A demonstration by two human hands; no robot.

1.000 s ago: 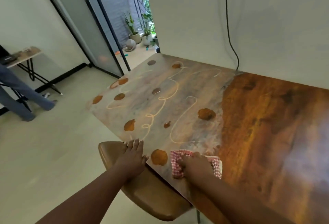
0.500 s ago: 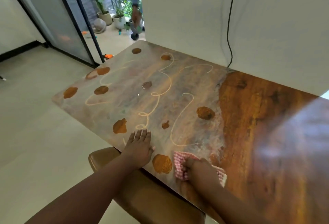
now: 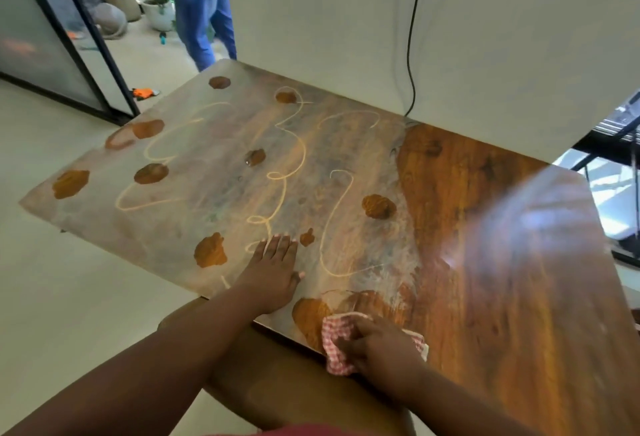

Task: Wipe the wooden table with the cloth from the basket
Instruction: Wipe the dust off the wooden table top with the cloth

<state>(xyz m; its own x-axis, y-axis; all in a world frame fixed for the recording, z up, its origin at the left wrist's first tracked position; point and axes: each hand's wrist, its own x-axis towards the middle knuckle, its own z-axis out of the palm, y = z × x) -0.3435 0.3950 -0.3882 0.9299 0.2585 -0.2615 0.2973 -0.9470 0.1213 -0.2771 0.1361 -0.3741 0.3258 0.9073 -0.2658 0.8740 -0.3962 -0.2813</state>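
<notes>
The wooden table [image 3: 485,214] stands against a pale wall, its top in two parts. The right part is bare, glossy brown wood with a bright glare across it. The left part is covered by a dull greyish film, marked with thin pale looping lines [image 3: 294,172] and scattered brown blotches [image 3: 378,206]. A red-and-white checked cloth [image 3: 337,338] lies bunched at the near edge, on the border of a large blotch, with the right hand [image 3: 384,349] on top of it. The left hand [image 3: 273,269] rests flat on the filmed part, fingers together.
</notes>
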